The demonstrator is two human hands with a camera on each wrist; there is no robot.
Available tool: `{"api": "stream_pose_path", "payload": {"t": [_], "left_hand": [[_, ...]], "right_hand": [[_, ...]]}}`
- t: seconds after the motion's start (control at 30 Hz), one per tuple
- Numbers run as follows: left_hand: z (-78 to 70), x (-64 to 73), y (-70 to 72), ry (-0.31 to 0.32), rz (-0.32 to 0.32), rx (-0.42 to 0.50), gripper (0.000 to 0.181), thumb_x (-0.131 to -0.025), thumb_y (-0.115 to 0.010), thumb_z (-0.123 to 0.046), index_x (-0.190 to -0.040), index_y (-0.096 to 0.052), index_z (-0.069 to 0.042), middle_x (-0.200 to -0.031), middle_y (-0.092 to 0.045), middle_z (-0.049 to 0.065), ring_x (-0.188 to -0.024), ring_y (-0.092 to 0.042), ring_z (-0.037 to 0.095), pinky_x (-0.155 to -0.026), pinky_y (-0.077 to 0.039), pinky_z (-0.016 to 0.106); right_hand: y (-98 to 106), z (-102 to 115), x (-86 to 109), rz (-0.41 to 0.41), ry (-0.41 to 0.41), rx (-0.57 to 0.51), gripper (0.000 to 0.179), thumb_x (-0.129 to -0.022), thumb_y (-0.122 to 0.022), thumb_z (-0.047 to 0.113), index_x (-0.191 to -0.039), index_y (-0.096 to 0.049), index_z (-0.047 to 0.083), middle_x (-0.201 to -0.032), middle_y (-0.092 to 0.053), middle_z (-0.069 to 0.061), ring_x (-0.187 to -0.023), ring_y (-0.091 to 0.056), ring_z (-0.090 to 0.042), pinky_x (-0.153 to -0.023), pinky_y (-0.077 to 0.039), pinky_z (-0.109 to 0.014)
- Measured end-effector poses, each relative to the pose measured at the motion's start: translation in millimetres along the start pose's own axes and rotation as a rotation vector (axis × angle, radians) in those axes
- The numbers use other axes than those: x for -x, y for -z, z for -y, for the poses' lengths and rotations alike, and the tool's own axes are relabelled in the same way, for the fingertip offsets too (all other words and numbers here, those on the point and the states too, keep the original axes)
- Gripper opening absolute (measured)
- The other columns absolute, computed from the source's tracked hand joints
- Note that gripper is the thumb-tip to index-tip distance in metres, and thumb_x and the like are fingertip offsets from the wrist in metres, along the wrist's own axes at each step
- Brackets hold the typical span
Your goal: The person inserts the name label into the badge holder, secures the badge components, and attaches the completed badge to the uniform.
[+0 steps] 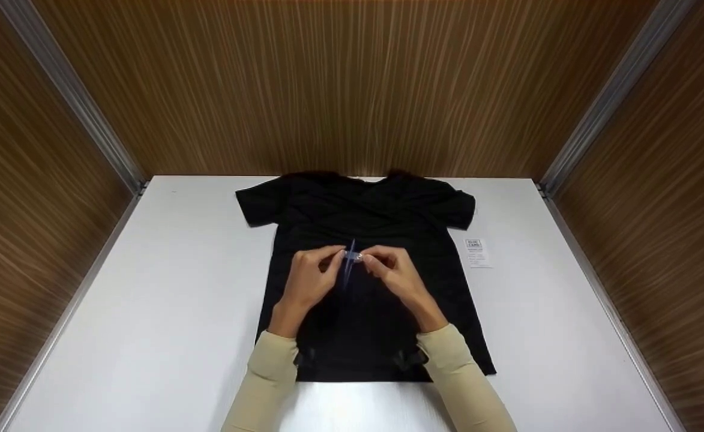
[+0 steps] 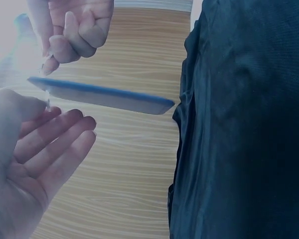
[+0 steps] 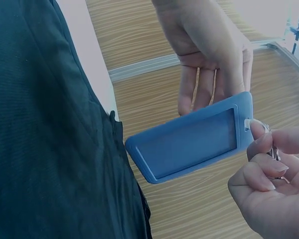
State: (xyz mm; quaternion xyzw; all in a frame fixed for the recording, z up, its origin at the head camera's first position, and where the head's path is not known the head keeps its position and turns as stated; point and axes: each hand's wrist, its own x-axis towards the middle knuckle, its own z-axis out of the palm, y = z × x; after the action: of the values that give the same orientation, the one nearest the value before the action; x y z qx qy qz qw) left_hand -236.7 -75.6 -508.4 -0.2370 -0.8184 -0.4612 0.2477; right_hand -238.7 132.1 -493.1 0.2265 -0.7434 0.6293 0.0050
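A blue badge holder (image 3: 194, 142) with a framed window hangs in the air above the black T-shirt (image 1: 364, 210). In the right wrist view, a clear strap runs from its slot to a metal badge clip (image 3: 274, 152). My right hand (image 1: 397, 273) pinches that clip between thumb and fingers. On the other side of the holder, my left hand (image 1: 312, 276) pinches the small clear strap end (image 2: 48, 102) with thumb and index finger, its other fingers extended. The holder appears edge-on in the left wrist view, its lower end close to the shirt.
The T-shirt lies spread on a white table (image 1: 165, 288), its neck towards the back panel. To the right of the shirt lies a white printed card (image 1: 478, 253). Wood-patterned panels (image 1: 339, 90) enclose the table at the back and both sides.
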Motion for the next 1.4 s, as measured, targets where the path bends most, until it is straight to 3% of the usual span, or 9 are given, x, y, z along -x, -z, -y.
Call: {"api": "stream_pose_path", "payload": {"t": [0.17, 0.47, 0.77, 1.03, 1.17, 1.4], "left_hand": [[0.2, -0.3, 0.4, -0.009, -0.003, 0.004, 0.02, -0.1, -0.068, -0.013, -0.113, -0.078, -0.001, -0.096, -0.08, 0.012, -0.077, -0.075, 0.016, -0.067, -0.061, 0.029], [0.0, -0.3, 5.5, -0.007, 0.047, 0.087, 0.027, -0.102, -0.066, -0.018, -0.122, -0.075, -0.002, -0.106, -0.079, 0.013, -0.091, -0.077, 0.019, -0.076, -0.062, 0.027], [11.1, 1.6, 12.1, 0.096, 0.261, 0.2, 0.058, -0.095, -0.076, -0.03, -0.145, -0.058, -0.008, -0.138, -0.066, 0.017, -0.124, -0.067, 0.03, -0.097, -0.059, 0.046], [20.3, 3.6, 13.8, 0.118, 0.444, 0.249, 0.085, -0.088, -0.083, -0.03, -0.158, -0.04, -0.007, -0.157, -0.048, 0.016, -0.141, -0.053, 0.03, -0.111, -0.048, 0.051], [21.7, 4.1, 13.4, 0.112, 0.491, 0.263, 0.087, -0.087, -0.084, -0.025, -0.159, -0.038, -0.01, -0.159, -0.047, 0.015, -0.14, -0.053, 0.03, -0.113, -0.045, 0.056], [22.1, 4.5, 13.1, 0.103, 0.515, 0.25, 0.087, -0.086, -0.085, -0.027, -0.159, -0.04, -0.011, -0.157, -0.05, 0.012, -0.141, -0.052, 0.03, -0.115, -0.042, 0.059]], "right_hand": [[-0.3, 0.5, -0.9, -0.008, -0.015, 0.0, 0.021, -0.103, -0.061, 0.011, -0.1, -0.073, -0.005, -0.08, -0.058, -0.007, -0.07, -0.051, -0.011, -0.066, -0.043, -0.023], [1.1, 2.0, -1.8, -0.02, -0.054, 0.0, 0.022, -0.103, -0.062, 0.012, -0.102, -0.074, -0.007, -0.079, -0.058, -0.003, -0.07, -0.052, -0.01, -0.066, -0.045, -0.022], [3.4, 2.7, -1.2, -0.013, -0.05, 0.003, 0.022, -0.103, -0.061, 0.011, -0.102, -0.073, -0.008, -0.079, -0.058, -0.002, -0.069, -0.051, -0.008, -0.066, -0.044, -0.022], [4.9, 3.7, -0.3, 0.019, -0.019, -0.016, 0.02, -0.102, -0.062, 0.008, -0.1, -0.073, -0.008, -0.078, -0.057, 0.002, -0.068, -0.051, -0.008, -0.065, -0.043, -0.022], [5.4, 4.7, 0.1, 0.033, -0.007, -0.01, 0.02, -0.102, -0.062, 0.007, -0.099, -0.073, -0.009, -0.078, -0.059, 0.003, -0.069, -0.052, -0.008, -0.066, -0.044, -0.022], [5.1, 8.4, 0.4, 0.061, -0.023, -0.026, 0.022, -0.1, -0.062, 0.007, -0.096, -0.071, -0.012, -0.075, -0.06, 0.006, -0.066, -0.051, -0.006, -0.063, -0.043, -0.021]]}}
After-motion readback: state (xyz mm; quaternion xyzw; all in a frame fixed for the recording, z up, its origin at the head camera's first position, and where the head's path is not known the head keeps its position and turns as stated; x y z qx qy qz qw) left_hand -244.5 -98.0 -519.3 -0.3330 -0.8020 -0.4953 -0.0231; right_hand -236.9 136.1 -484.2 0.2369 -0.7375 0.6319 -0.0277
